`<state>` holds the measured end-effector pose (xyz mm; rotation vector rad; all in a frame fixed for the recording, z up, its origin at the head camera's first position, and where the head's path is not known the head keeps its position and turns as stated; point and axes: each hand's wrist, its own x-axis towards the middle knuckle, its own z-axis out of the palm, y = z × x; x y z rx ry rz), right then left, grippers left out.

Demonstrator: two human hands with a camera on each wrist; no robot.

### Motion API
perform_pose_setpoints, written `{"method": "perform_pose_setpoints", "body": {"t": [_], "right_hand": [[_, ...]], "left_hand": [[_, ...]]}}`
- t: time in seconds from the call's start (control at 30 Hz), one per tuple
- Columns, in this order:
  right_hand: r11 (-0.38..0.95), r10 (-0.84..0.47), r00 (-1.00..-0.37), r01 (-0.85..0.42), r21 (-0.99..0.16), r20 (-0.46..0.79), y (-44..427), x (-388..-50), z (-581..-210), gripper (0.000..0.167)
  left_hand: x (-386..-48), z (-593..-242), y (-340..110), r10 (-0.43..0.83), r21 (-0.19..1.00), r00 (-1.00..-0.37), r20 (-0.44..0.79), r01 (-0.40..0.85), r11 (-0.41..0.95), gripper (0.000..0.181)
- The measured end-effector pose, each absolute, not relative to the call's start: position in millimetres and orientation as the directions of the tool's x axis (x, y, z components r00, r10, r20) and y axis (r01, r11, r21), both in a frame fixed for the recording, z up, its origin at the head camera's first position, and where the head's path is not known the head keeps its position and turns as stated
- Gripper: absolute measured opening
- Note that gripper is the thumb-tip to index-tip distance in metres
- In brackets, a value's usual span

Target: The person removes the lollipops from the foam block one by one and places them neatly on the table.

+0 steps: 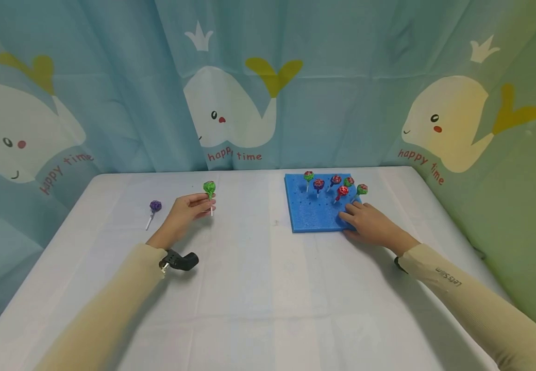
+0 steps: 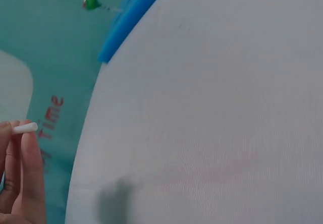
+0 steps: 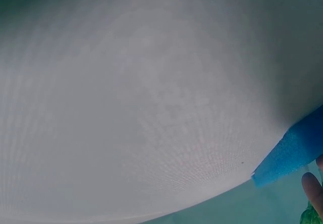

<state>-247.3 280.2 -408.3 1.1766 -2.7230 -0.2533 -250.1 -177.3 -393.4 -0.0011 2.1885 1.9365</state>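
My left hand (image 1: 186,211) pinches the white stick of a green lollipop (image 1: 209,187), which stands upright above the table, left of centre. In the left wrist view, the stick's end (image 2: 26,128) pokes out between the fingers. Beside that hand, a purple lollipop (image 1: 155,206) lies on the table. My right hand (image 1: 372,224) holds the front right corner of a blue foam board (image 1: 310,219), fingers over its top. Several wrapped lollipops stand in the board, among them a red one (image 1: 342,191) and a green one (image 1: 362,189) just behind the right fingers.
A white cloth covers the table (image 1: 249,288). Small holes dot the board's top. Behind the table hangs a blue-green curtain (image 1: 342,118) with printed whales. A black strap device (image 1: 182,260) sits on the left wrist.
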Motion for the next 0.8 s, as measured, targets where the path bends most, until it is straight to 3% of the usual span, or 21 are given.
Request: {"method": "perform_pose_setpoints", "body": {"t": [0.33, 0.8], "right_hand": [[0.678, -0.729, -0.680, -0.702, 0.218, 0.076, 280, -246, -408, 0.039], [0.669, -0.737, -0.671, -0.706, 0.235, 0.080, 281, -248, -410, 0.039]], "left_hand": [[-239, -394, -228, 0.068, 0.965, -0.972, -0.224, -0.211, 0.154, 0.063], [-233, -403, -252, -0.050, 0.907, -0.943, -0.329, -0.330, 0.261, 0.058]]}}
